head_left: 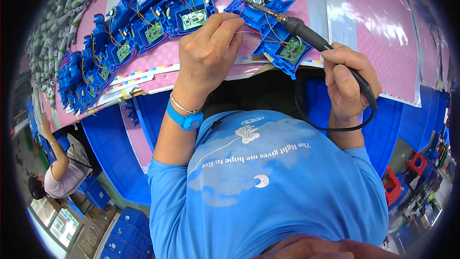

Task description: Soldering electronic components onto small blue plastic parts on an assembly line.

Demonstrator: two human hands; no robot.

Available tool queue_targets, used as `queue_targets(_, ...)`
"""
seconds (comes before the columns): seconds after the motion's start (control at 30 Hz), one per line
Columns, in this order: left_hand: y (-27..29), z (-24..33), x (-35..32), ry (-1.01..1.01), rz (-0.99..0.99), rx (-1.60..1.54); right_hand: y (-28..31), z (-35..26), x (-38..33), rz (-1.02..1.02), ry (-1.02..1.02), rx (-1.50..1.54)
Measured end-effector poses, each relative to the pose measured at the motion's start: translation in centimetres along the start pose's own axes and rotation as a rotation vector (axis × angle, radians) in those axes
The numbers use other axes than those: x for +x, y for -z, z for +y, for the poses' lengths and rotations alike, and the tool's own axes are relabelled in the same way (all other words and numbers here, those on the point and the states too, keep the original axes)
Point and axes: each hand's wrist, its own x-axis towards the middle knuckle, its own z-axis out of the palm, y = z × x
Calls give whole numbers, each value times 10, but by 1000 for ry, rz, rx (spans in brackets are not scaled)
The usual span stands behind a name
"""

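Observation:
My right hand (352, 79) is wrapped round the dark handle of a soldering iron (306, 33). The iron's metal tip reaches up and left to a small round speaker (257, 2) in a blue plastic housing (273, 48). Red and yellow wires run inside this housing from the speaker down to a green circuit board (292, 50). At the housing's left edge my left hand (211, 48) is closed in a pinch, thumb against forefinger. A thin pale wire (247, 32) shows at its fingertips; whether it is solder or a lead is hard to tell.
Several similar blue housings (153, 31) with boards and speakers stand in a row on the pink table covering (158, 62). Grey-green parts (62, 29) are heaped far left. Blue bins (120, 153) sit below the table edge. Another person (60, 172) is at the left. The iron's cord (335, 128) loops before me.

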Motion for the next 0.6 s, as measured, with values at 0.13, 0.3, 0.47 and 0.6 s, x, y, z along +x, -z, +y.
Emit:
queue_targets(0.13,6,7,1,-16,76,-32,3,-1,1,-18,24,5)
queue_targets(0.3,11,11,-10,-47,-59,-94,9,-4,0,-27,11,11)
queue_targets(0.47,5,8,-11,-45,-163,-34,13,-4,-2,-7,-13,44)
queue_targets(0.6,9,10,-8,-91,-143,-15,19,-3,-1,-24,-2,40)
